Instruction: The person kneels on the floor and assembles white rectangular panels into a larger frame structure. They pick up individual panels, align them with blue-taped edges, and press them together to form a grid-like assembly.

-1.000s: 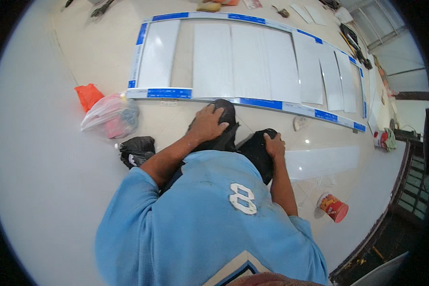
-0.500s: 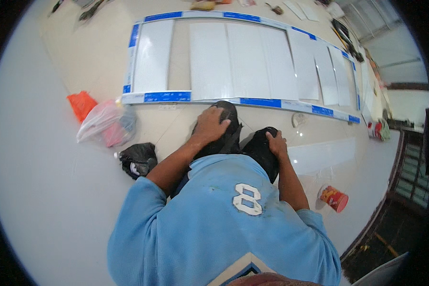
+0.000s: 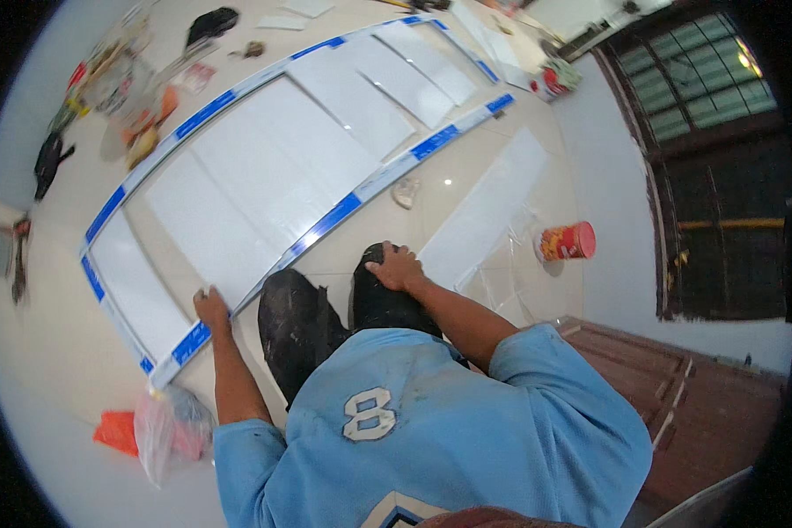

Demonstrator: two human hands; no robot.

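Observation:
A long white frame with blue tape strips lies on the tiled floor in front of me. White panels lie side by side inside it, with a gap beside the leftmost panel. My left hand is at the near rail by that gap, its fingers bent over the rail; their tips are hard to make out. Over my right knee, covered in dark trousers, lies my right hand, fingers apart and holding nothing. My left knee is close to the near rail.
Plastic bags lie at the lower left. A red tub and a clear-looking sheet are on the right. Beyond the frame are more bags and a black object. Brown panelled boards lie at the lower right.
My view has turned to the right, so the frame now slants. My left hand has left my left knee and moved onto the near rail. My right hand stays on my right knee.

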